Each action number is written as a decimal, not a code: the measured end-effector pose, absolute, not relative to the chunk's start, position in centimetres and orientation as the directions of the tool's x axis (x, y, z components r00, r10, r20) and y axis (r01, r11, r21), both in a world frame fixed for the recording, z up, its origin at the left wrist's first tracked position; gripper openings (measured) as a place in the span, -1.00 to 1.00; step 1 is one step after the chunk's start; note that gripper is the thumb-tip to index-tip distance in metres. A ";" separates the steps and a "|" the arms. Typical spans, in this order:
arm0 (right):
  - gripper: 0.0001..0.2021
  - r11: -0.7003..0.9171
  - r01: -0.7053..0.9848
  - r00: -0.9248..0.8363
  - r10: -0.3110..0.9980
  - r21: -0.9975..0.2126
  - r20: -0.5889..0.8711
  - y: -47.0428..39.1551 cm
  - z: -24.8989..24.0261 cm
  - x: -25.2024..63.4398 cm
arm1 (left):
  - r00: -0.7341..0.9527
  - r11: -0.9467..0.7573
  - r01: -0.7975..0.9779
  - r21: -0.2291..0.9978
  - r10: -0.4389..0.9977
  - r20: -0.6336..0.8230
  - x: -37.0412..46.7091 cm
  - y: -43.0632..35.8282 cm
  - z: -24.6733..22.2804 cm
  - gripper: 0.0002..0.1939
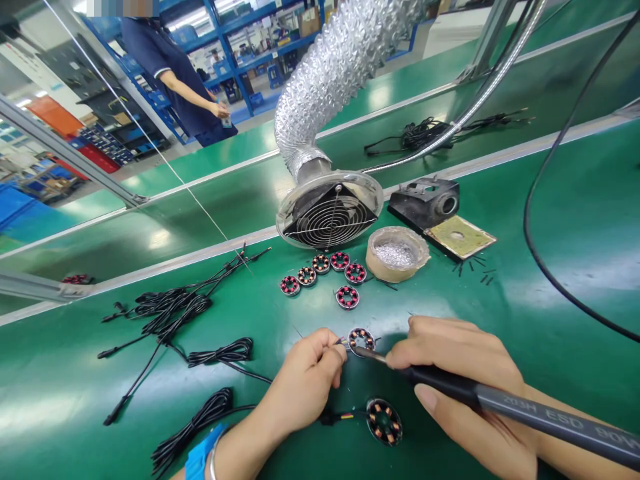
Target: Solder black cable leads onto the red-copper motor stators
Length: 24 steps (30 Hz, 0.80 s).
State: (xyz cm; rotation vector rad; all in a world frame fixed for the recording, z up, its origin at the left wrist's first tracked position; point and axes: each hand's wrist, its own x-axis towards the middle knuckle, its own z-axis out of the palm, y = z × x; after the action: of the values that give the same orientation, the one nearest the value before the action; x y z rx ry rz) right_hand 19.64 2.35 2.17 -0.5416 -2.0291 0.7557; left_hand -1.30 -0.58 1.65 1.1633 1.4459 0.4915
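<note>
My left hand (307, 380) is closed in a pinch on the thin coloured wires (343, 341) of a black cable, beside a small round motor stator (369, 338) with copper coils. My right hand (467, 360) grips a soldering iron (445, 385) marked 90W, like a pen. The iron's tip meets the near left edge of the stator or lies just over it; contact cannot be made out. Below, a larger stator (370, 427) with copper coils lies on the green bench, wired to a black cable.
Several small stators (347, 297) sit beyond my hands, beside a tub (399, 272) of silvery material. A fume extractor (330, 217) with a foil duct stands behind. Right of it is an iron stand (425, 200) with a sponge (463, 237). Coiled cables (175, 307) lie left. A person (175, 87) stands across.
</note>
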 end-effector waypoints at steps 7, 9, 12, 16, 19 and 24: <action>-0.72 0.695 0.074 -0.507 0.644 -0.715 0.574 2.1 2.2 19.3 | 0.160 0.414 0.385 0.825 0.850 -0.502 -1.3 -0.6 1.7 -0.66; -0.72 0.699 0.070 -0.503 0.641 -0.711 0.580 2.1 2.3 19.3 | 0.163 0.412 0.387 0.824 0.850 -0.502 -1.4 -0.6 1.7 -0.66; -0.74 0.709 0.069 -0.501 0.633 -0.702 0.590 2.1 2.4 19.5 | 0.160 0.411 0.391 0.823 0.851 -0.501 -1.4 -0.7 1.7 -0.66; -0.73 0.704 0.091 -0.500 0.644 -0.704 0.579 2.2 2.6 20.0 | 0.161 0.411 0.394 0.822 0.850 -0.502 -1.4 -0.6 1.8 -0.66; -0.72 0.725 0.116 -0.482 0.639 -0.679 0.600 2.2 2.6 20.3 | 0.160 0.412 0.398 0.820 0.849 -0.504 -1.4 -0.7 1.9 -0.67; -0.70 0.759 0.357 -0.369 0.651 -0.545 0.664 2.9 3.0 20.6 | 0.157 0.410 0.391 0.824 0.853 -0.498 -1.3 -0.8 1.9 -0.67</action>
State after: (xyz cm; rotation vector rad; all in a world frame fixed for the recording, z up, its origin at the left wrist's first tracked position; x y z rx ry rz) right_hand 20.61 2.88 3.01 -0.7605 -1.9927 0.3840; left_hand -1.28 -0.76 1.93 1.1837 1.4476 0.4753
